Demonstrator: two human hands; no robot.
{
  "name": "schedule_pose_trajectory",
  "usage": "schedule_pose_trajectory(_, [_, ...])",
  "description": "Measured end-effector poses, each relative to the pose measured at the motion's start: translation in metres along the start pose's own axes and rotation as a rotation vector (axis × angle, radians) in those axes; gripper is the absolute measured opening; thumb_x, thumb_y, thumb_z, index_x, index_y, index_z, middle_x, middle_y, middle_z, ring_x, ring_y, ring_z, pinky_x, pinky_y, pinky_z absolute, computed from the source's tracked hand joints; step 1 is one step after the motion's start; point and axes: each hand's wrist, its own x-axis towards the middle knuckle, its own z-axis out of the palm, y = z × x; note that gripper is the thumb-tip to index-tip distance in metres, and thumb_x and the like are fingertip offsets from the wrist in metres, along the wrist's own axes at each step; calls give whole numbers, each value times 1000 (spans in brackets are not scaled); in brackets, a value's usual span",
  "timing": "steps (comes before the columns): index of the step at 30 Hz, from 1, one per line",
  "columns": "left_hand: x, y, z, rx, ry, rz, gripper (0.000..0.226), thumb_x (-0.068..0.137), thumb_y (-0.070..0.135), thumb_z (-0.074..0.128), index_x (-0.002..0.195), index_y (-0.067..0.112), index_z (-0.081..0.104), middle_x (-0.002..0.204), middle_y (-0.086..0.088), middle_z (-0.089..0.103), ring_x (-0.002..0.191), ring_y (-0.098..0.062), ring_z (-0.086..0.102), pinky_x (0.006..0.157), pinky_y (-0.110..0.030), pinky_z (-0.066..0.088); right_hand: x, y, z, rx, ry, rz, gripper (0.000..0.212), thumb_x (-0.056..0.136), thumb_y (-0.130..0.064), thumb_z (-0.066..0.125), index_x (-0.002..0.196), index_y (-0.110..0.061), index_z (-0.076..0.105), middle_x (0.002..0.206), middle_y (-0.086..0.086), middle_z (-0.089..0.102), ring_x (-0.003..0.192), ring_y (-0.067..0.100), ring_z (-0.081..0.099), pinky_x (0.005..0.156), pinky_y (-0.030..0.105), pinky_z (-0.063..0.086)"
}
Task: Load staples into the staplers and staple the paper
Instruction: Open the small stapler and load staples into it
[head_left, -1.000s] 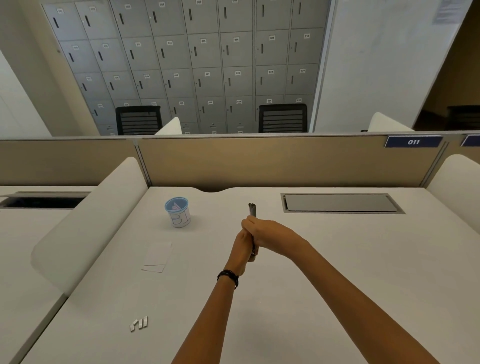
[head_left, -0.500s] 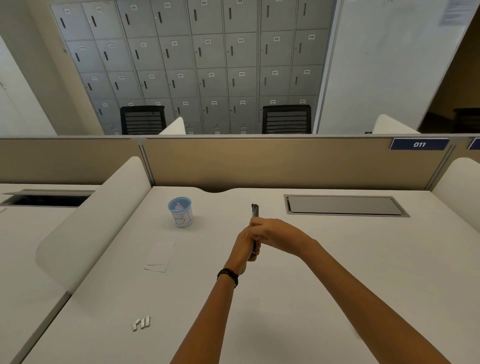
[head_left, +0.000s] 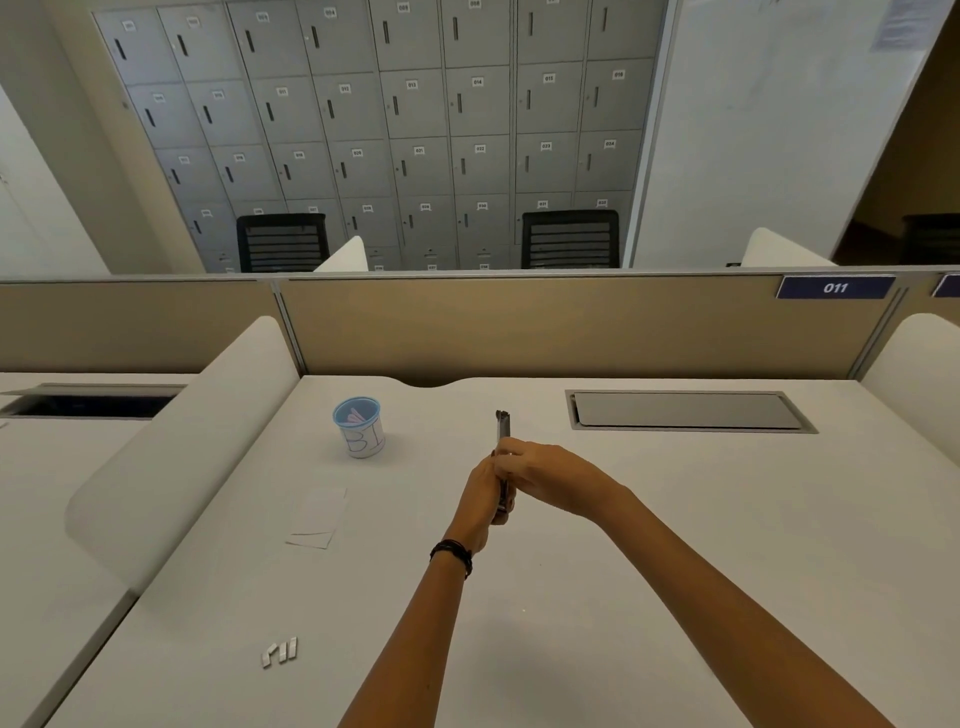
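White surface (head_left: 675, 545) fills the lower frame. At centre, left hand (head_left: 483, 496) and right hand (head_left: 550, 473) both curl round the stapler (head_left: 503, 423), its long axis pointing up-frame. Paper (head_left: 319, 514) lies to their left, nearer the left hand. Staples (head_left: 279, 651) sit at lower left.

Right of the right hand (head_left: 545, 473) the desk (head_left: 701, 530) lies bare back to a flush cable hatch (head_left: 685, 410). To the left stand a blue-rimmed cup (head_left: 359, 426), a flat paper slip (head_left: 318, 517) and, nearer the front, staple strips (head_left: 279, 651). A white side divider (head_left: 171, 441) walls the left, and a tan partition (head_left: 519, 327) walls the back.
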Motion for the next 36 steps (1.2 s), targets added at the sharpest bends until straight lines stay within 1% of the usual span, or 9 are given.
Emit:
schedule_pose_trajectory(2, [0, 1, -1, 0, 0, 9, 35, 97, 35, 29, 71, 20, 47, 51, 4, 39, 43, -7, 34, 40, -15, 27, -1, 2, 1, 6, 33, 31, 10, 93, -6, 50, 101, -3, 55, 106, 14, 60, 77, 20, 55, 67, 22, 48])
schedule_pose_trajectory(7, [5, -1, -1, 36, 41, 29, 37, 100, 38, 27, 84, 14, 50, 58, -2, 45, 48, -10, 40, 40, -14, 34, 0, 3, 3, 97, 126, 114, 22, 94, -12, 49, 112, -4, 57, 113, 12, 62, 99, 23, 60, 81, 23, 47])
schedule_pose_trajectory(9, [6, -2, -1, 40, 27, 47, 35, 100, 36, 29, 89, 11, 50, 62, -4, 50, 49, -10, 47, 40, -13, 39, 1, 6, -1, 168, 183, 177, 20, 93, -10, 51, 107, 0, 62, 108, 15, 65, 96, 24, 62, 86, 27, 51])
schedule_pose_trajectory(12, [1, -4, 0, 31, -20, 110, 31, 100, 34, 30, 87, 19, 54, 65, -2, 52, 42, -3, 51, 42, -12, 42, 1, 14, -7, 327, 300, 263, 13, 87, 0, 57, 95, 3, 67, 95, 17, 69, 87, 26, 65, 81, 34, 55])
schedule_pose_trajectory(17, [-2, -3, 0, 46, -65, 101, 37, 99, 42, 27, 95, 24, 59, 67, 1, 51, 52, -5, 49, 49, -14, 44, 3, 21, -5, 462, 375, 336, 11, 84, 2, 61, 92, 2, 69, 93, 17, 69, 84, 22, 65, 75, 18, 53])
schedule_pose_trajectory(20, [-2, 0, -2, 23, -109, 93, 41, 98, 45, 27, 99, 21, 60, 60, 4, 51, 46, -3, 47, 47, -14, 42, 4, 25, -1, 555, 409, 396, 12, 84, -1, 63, 94, 0, 70, 94, 16, 71, 83, 19, 65, 75, 14, 51])
schedule_pose_trajectory(23, [-2, 3, -4, 0, -130, 77, 45, 96, 49, 26, 100, 19, 60, 51, 10, 51, 41, -2, 45, 44, -14, 40, 8, 27, 2, 606, 418, 428, 13, 85, -3, 62, 95, 0, 70, 95, 16, 71, 81, 15, 63, 73, 10, 50])
schedule_pose_trajectory(27, [-7, 5, -9, -39, -136, 44, 49, 94, 54, 24, 98, 19, 58, 56, 4, 48, 42, -3, 43, 45, -15, 38, 15, 27, 7, 632, 404, 421, 13, 85, -3, 61, 95, -1, 70, 94, 15, 71, 79, 14, 63, 71, 5, 49])
schedule_pose_trajectory(36, [-30, -24, -48, -79, -34, -107, 50, 89, 65, 29, 87, 19, 50, 47, 9, 46, 40, -7, 43, 40, -18, 40, 43, 0, 54, 725, 282, 352, 14, 84, -9, 65, 97, -4, 68, 88, 5, 69, 70, 15, 66, 69, 11, 53])
